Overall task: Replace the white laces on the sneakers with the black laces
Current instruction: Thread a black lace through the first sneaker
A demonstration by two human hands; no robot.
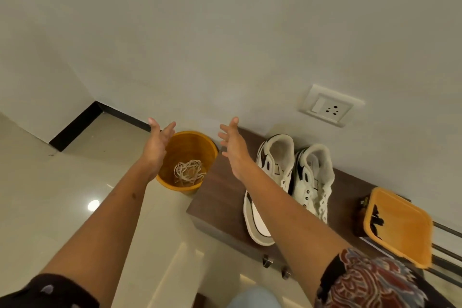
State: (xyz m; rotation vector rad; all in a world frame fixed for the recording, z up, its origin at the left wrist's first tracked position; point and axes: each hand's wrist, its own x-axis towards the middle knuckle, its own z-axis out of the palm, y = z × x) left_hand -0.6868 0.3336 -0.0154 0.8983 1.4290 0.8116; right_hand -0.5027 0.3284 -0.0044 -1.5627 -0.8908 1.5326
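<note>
Head view shows both my arms stretched out toward the middle of the frame. My left hand [157,144] is spread, fingers straight, holding nothing, poised over the near rim of the orange bin [163,177] at centre. My right hand [233,147] is spread as well, empty, just right of the bin and above the left end of the dark wooden shelf [217,197].

At the bottom of the bin lies a loose tangle of white laces [188,172]. I judge the removal step done: both laces appear to be out and discarded.

The sneakers [292,182] stand side by side on the shelf, right of centre, heels toward the wall. Their eyelets look bare; I see no lace of either colour threaded through them, though my right forearm hides part of the left shoe.

In the lower right sits an orange tray [400,227] with something dark inside it. Those may be the black laces [376,220], but they are too small for me to be sure.

So roughly half is behind me, by my reckoning. What is left is to fetch the black laces, thread both shoes and tie them off.
</note>
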